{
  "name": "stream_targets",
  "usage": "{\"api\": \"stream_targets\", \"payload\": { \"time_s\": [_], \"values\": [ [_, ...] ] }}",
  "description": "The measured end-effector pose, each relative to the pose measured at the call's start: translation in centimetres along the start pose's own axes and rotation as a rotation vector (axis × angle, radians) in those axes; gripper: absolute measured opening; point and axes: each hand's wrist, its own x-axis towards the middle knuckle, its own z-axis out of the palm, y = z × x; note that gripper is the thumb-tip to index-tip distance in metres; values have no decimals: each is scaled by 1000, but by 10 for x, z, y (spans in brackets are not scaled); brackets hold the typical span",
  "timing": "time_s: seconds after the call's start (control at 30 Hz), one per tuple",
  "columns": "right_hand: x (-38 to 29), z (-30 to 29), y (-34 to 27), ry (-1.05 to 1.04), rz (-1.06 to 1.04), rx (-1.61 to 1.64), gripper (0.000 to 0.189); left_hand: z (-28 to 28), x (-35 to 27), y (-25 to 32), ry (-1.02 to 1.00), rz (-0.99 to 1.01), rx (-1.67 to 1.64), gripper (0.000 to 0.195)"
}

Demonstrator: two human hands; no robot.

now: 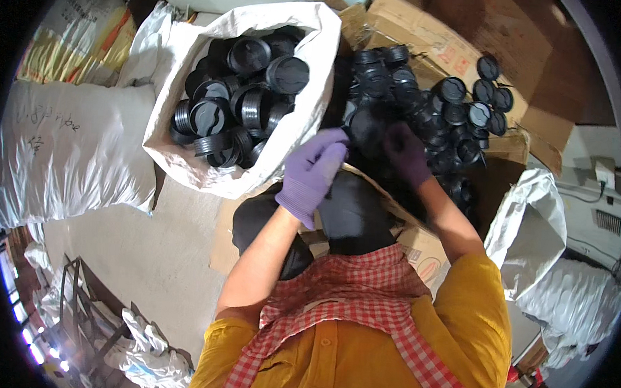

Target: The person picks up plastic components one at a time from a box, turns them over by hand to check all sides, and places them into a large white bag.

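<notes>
My left hand, in a purple knit glove, is raised over my knees at the right rim of a white woven sack. Its fingers are curled; whether they hold anything cannot be told. Round black plastic caps with ridged sides fill the sack's mouth. My right hand, gloved alike, reaches into a cardboard box heaped with more black caps. Its fingertips are in shadow against the dark parts, so its grip is unclear. A larger dark round part lies between the two hands.
A full white sack bearing handwriting stands at the left. An open white sack is right of the box. Cardboard flaps rise behind the caps. A metal frame and crumpled white bags are at lower left.
</notes>
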Motion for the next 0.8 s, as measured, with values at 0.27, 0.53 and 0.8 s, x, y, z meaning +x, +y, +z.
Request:
{"api": "stream_targets", "payload": {
  "time_s": [0.27, 0.53, 0.8],
  "values": [
    [-114, -76, -90, -312, -262, 43, 19, 8, -50, -5, -603, 73, 486, 41],
    [-169, -111, -124, -1445, 315, 873, 21, 33, -158, 99, -698, 1396, 981, 19],
    [-185, -132, -61, -1347, 382, 720, 25, -10, -183, 114, -640, 811, 864, 21]
  ]
}}
